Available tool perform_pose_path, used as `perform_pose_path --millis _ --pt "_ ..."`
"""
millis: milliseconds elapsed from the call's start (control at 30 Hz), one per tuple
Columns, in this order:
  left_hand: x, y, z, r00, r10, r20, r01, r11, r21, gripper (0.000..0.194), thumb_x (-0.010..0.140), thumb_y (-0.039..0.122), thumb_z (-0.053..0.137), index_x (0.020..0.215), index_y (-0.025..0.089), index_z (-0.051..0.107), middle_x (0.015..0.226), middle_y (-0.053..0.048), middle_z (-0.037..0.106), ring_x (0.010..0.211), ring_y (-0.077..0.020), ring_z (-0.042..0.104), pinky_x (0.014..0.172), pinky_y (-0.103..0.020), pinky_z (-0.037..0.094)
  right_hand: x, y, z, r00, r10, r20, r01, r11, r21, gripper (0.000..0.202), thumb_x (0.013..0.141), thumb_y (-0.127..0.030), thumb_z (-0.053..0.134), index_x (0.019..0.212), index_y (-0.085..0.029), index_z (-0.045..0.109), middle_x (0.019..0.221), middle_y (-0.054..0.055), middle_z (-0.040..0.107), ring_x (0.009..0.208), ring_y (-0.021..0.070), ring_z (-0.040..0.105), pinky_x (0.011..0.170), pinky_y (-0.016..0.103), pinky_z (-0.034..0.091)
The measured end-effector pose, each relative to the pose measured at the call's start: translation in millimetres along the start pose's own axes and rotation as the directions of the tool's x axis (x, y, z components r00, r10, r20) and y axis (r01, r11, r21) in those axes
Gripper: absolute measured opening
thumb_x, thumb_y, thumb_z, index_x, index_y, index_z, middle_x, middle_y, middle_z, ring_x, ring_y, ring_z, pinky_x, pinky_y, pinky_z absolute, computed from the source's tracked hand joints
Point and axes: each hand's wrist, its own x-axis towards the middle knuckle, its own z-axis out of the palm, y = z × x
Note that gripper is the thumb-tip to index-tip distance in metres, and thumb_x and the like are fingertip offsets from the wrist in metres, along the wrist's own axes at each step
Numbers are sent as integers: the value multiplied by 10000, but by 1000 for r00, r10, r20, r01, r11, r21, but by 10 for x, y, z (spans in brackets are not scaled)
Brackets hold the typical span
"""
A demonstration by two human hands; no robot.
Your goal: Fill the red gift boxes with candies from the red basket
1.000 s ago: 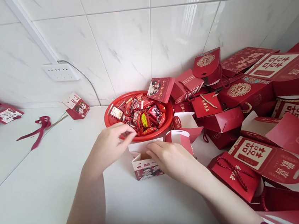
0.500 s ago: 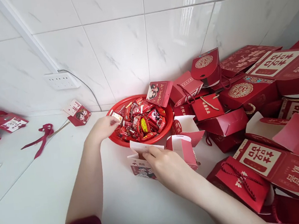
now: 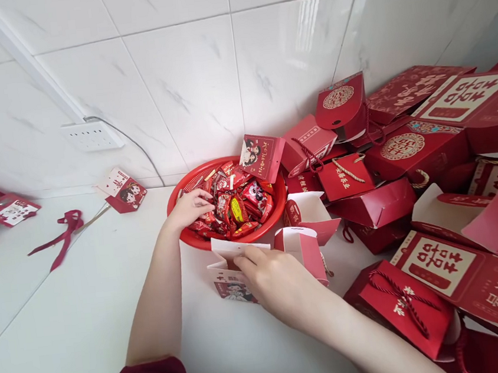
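Note:
My left hand (image 3: pixel 190 208) is over the left part of a red plastic basket (image 3: pixel 281 208), touching or just above the candies. Its fingers are slightly spread, and nothing shows in them. Red-wrapped candies (image 3: pixel 256 196) fill the basket, one with a yellow label. In front of it stands a small paper gift box (image 3: pixel 234 291), white and red with cartoon figures, its top flaps open. My right hand (image 3: pixel 281 281) grips this box at its right side, the fingertips partly hidden inside the opening.
A flat red printed card box (image 3: pixel 262 156) leans on the basket's back rim. Red gift boxes (image 3: pixel 418 148) are heaped on the right. At left lie a dark red ribbon (image 3: pixel 70 229) and a small box (image 3: pixel 125 190). A socket strip (image 3: pixel 91 136) is on the tiled wall.
My left hand has moved right, from the basket's left edge in over the candies. The small pale packet it held no longer shows. My right hand keeps its hold on the gift box.

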Motion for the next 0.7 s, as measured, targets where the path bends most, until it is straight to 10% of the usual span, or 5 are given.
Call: perform_pose_path --millis 433,700 --pt "-147 188 -36 969 53 -242 -142 919 -368 443 624 404 842 931 145 656 788 -29 676 629 -101 620 546 -192 512 -58 -37 -113 998 29 60 -31 999 32 462 822 21 418 1221 -134 592 1021 100 668 836 234 665 648 314 500" --pt "-1042 822 322 879 258 -400 -427 800 -422 228 711 285 815 801 156 650 681 -13 693 514 -106 633 432 -169 504 -95 11 -149 998 56 -26 -47 968 248 412 953 -147 486 1354 -242 469 1097 46 720 956 208 692 685 271 494"
